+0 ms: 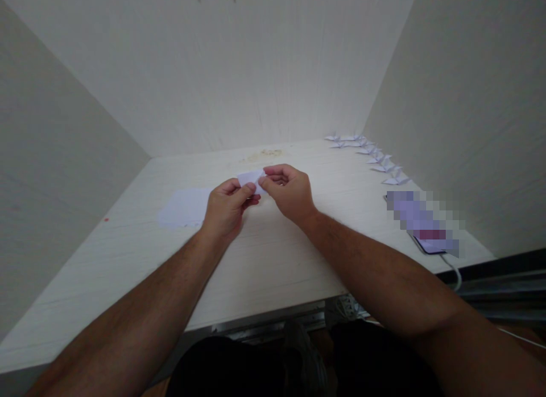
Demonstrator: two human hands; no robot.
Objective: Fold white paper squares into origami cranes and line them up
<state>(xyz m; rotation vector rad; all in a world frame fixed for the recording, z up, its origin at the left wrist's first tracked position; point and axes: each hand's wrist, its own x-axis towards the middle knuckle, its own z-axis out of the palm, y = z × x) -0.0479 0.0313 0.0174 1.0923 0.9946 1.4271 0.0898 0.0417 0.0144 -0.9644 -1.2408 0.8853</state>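
Observation:
A small folded piece of white paper [249,177] is held up over the middle of the table, between my two hands. My left hand [228,206] pinches its left and lower part, thumb on top and fingers behind. With thumb and index finger, my right hand [290,191] grips the right edge of the same paper. The fingertips hide part of its folds. Left of my left hand, sheets of white paper [183,206] lie flat on the table.
Several folded white paper cranes [396,177] stand in rows at the back right, along the wall. In front of them lies a phone [430,246], mostly blurred out, with a white cable [457,274]. Walls [264,73] enclose the white table [273,272] at the back and sides.

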